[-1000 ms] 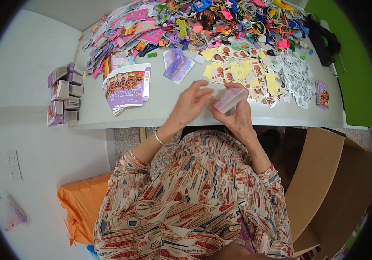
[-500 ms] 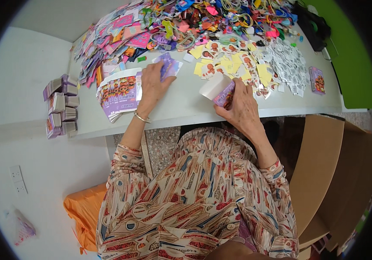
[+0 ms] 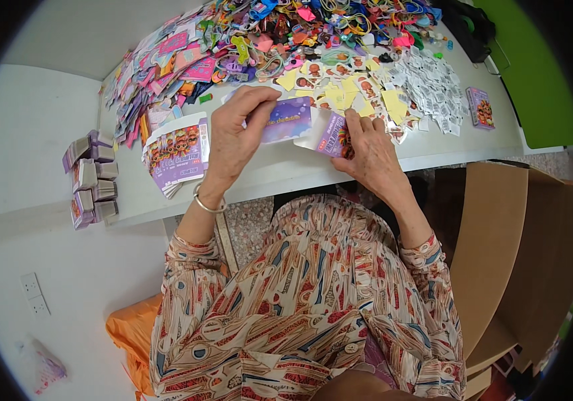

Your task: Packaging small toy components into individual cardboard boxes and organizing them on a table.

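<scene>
Between the fingers and thumb of my left hand is a purple and blue printed card, held by its left edge. My right hand grips a small purple cardboard box, whose white-lined open end faces left. The card's right end is close beside that opening; I cannot tell whether they touch. A fanned stack of flattened purple cartons lies left of my left hand. Beyond my right hand are cut-out figure stickers and yellow paper pieces.
Small white packets are heaped at the right, near a closed purple box. Pink booklets and colourful trinkets are piled along the back. Bundled purple cartons line the left edge. A large cardboard carton stands at lower right.
My left hand has lifted the purple card off the table and brought it rightward to the box's open end. My right hand still holds the box, now tilted slightly differently.
</scene>
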`<state>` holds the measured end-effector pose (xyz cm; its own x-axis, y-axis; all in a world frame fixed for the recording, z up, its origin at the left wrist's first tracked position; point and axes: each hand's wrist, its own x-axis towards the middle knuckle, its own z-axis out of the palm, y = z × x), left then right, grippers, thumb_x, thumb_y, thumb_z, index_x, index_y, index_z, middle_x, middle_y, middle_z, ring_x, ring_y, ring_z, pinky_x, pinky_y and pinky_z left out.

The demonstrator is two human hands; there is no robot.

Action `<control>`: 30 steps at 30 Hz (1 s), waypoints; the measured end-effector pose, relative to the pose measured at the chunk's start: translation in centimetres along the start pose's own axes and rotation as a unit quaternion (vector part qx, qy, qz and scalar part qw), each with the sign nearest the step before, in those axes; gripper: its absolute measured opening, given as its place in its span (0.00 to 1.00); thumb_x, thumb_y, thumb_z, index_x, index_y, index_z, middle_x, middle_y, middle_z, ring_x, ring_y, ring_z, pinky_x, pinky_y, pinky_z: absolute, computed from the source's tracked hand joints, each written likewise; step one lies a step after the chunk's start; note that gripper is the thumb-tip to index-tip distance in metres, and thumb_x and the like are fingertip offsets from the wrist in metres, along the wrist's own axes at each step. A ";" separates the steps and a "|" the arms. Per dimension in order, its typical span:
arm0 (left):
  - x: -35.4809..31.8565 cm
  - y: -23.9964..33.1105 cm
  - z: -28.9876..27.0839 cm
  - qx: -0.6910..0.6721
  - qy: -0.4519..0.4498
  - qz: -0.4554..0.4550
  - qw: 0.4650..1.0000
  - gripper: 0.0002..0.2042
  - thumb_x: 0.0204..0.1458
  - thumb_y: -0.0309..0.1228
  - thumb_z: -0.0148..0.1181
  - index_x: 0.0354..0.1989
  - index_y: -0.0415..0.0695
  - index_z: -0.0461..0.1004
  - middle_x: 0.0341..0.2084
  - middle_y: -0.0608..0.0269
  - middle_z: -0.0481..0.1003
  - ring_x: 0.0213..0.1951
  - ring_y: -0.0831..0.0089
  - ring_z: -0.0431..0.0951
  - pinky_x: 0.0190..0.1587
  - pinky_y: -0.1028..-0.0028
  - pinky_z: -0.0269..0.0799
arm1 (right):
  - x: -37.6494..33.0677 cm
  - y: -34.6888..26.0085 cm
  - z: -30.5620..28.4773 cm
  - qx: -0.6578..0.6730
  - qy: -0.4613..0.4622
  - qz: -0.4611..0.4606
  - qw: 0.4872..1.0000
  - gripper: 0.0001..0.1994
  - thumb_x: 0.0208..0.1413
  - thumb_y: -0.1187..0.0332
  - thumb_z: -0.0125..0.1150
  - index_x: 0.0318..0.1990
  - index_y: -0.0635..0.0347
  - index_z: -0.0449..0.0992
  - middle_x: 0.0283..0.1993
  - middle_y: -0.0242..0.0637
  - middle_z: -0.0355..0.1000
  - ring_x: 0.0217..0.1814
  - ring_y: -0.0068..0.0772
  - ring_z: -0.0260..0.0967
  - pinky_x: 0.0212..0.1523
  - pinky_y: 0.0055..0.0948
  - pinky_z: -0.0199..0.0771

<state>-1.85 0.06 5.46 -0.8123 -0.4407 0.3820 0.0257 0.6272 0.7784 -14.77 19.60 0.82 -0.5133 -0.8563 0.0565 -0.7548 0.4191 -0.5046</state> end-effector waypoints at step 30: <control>0.3 -9.9 8.1 0.250 -0.025 -0.085 0.964 0.24 0.40 0.47 0.70 0.42 0.46 0.76 0.51 0.61 0.64 0.53 0.55 0.60 0.54 0.54 0.52 | -2.2 3.2 -2.8 -0.010 0.015 0.085 0.996 0.35 0.38 0.61 0.67 0.53 0.71 0.62 0.38 0.54 0.71 0.43 0.56 0.65 0.47 0.44 0.68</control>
<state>-7.06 -1.01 -6.18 -0.8074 -0.5404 0.2368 -0.3832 0.7854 0.4861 -17.19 23.70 1.51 -0.6464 -0.7630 -0.0028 -0.6635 0.5640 -0.4917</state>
